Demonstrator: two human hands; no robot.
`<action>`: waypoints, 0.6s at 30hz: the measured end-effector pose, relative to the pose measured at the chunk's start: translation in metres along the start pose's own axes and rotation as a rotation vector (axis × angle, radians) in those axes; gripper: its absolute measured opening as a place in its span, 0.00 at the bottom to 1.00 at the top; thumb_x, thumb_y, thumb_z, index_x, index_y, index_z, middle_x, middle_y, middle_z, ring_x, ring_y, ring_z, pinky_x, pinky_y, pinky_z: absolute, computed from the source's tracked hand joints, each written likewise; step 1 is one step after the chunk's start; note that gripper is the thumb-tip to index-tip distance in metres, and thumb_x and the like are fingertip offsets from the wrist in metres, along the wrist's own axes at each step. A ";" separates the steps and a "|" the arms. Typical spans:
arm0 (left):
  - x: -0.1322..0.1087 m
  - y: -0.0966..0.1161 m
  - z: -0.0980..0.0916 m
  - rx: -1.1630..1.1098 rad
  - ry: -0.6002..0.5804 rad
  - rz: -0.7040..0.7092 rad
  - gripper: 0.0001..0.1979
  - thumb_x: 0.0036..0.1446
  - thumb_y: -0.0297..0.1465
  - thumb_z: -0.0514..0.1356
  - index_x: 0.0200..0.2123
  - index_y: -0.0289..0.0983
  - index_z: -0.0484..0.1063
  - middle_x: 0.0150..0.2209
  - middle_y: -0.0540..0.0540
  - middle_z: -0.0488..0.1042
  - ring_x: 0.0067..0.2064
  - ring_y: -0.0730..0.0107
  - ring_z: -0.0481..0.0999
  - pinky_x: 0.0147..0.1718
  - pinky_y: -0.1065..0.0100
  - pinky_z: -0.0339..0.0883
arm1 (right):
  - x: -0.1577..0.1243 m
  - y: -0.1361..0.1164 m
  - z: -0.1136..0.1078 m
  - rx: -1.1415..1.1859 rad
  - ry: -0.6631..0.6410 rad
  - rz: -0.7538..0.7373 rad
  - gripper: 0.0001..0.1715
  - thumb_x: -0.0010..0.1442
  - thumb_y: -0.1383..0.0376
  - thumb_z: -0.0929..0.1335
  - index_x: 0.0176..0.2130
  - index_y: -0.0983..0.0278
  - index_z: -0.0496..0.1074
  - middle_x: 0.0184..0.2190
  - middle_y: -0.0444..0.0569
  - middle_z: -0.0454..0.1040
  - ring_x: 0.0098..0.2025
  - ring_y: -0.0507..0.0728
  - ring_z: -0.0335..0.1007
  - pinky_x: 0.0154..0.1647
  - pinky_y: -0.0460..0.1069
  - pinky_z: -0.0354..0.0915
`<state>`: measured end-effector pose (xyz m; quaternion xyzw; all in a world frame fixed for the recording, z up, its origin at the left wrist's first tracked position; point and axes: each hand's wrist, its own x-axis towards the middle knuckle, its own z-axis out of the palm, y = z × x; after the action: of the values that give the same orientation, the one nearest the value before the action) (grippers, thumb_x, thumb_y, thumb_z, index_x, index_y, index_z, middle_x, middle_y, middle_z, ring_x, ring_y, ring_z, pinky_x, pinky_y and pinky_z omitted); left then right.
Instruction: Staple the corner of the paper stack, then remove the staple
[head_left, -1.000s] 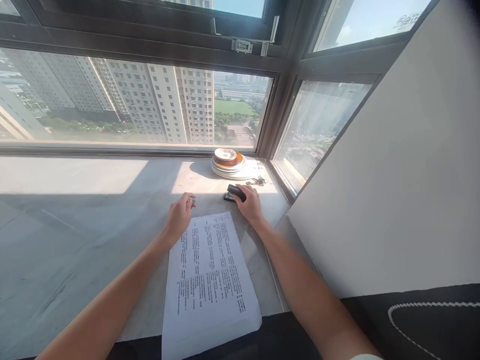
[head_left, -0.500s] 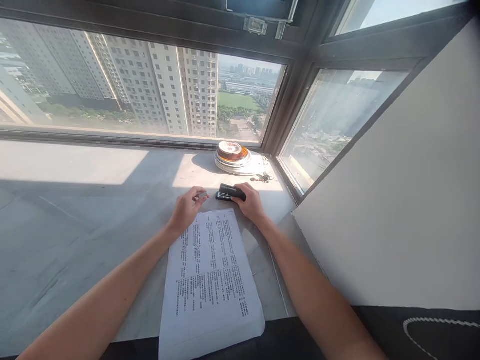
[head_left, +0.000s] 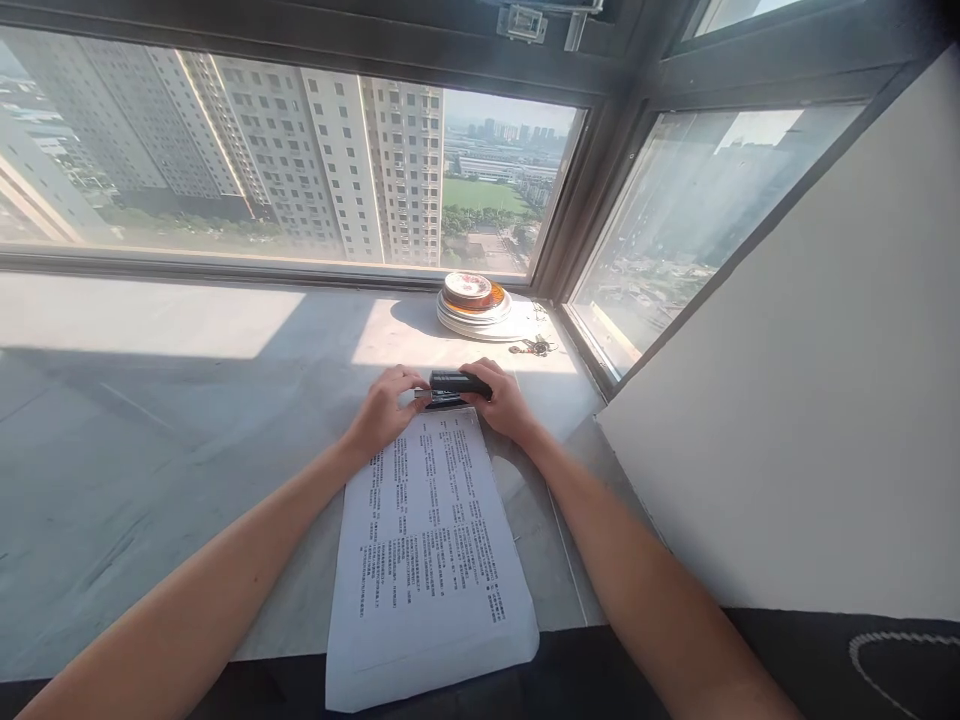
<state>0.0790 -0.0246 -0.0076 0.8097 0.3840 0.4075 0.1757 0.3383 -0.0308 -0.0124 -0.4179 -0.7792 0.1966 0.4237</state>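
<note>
A pale stone windowsill [head_left: 172, 450] spreads in front of the person, partly sunlit. Nearest, a printed sheet [head_left: 435, 570] runs lengthwise away from the body, its near end overhanging the sill edge. Just past its far edge, a black stapler [head_left: 459, 382] lies crosswise, long axis left to right, one end towards the left hand [head_left: 386, 408] (silvery metal shows between top and base). The right hand [head_left: 506, 405] grips its right end, fingers over the top; the left pinches a small silvery piece [head_left: 422, 393] against the other end. Beyond sit a small beaded trinket [head_left: 534, 347], then stacked plates [head_left: 474, 312], backed by the window [head_left: 300, 160].
</note>
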 end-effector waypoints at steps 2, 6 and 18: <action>0.000 0.000 0.000 -0.003 0.001 -0.008 0.10 0.69 0.41 0.66 0.43 0.42 0.82 0.46 0.42 0.82 0.51 0.55 0.80 0.56 0.50 0.75 | 0.000 -0.002 -0.001 0.018 0.022 -0.006 0.18 0.65 0.64 0.70 0.54 0.58 0.77 0.49 0.53 0.77 0.52 0.63 0.74 0.57 0.59 0.72; 0.000 0.000 -0.001 -0.046 -0.001 -0.037 0.12 0.67 0.44 0.67 0.42 0.42 0.84 0.46 0.43 0.83 0.49 0.56 0.82 0.54 0.51 0.76 | 0.000 -0.007 -0.002 0.024 0.026 -0.007 0.16 0.66 0.63 0.70 0.53 0.58 0.77 0.48 0.52 0.77 0.52 0.63 0.73 0.58 0.59 0.71; 0.001 0.002 -0.004 -0.045 0.091 -0.076 0.13 0.68 0.41 0.67 0.49 0.42 0.86 0.42 0.44 0.84 0.42 0.60 0.80 0.42 0.60 0.72 | 0.001 -0.004 -0.001 0.048 0.065 -0.039 0.15 0.65 0.63 0.72 0.52 0.59 0.76 0.47 0.51 0.77 0.50 0.62 0.73 0.55 0.57 0.71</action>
<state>0.0773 -0.0254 -0.0039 0.7710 0.4128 0.4455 0.1915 0.3370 -0.0320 -0.0089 -0.3985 -0.7681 0.1935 0.4623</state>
